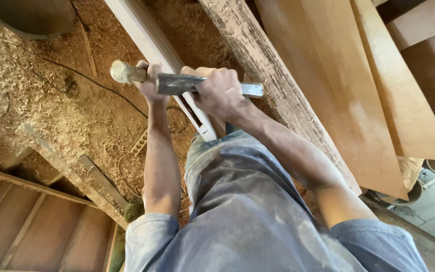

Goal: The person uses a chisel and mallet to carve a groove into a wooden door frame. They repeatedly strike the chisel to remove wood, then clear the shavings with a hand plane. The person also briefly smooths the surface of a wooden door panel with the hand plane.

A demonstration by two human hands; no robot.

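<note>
Your dusty blue shirt [247, 211] fills the near edge of the view, and both bare arms reach out from it over a floor deep in sawdust [36, 95]. Broad reddish planks [338, 85] lean along your right, with a rough, weathered board [268, 75] beside them. Between your arms runs the pale wooden rail [149, 40] with a dark slot cut in it, just under your hands. Your right hand [222, 93] is closed around the steel chisel [179, 83], whose flat bright end pokes out past your knuckles toward the rough board. Your left hand [149, 80] is wrapped tight on the rounded wooden handle [124, 72] at the chisel's other end. This looks like the paring stage of the slot; the next stroke likely calls for a level blade, steady two-handed pressure and your body kept behind the cutting edge
</note>
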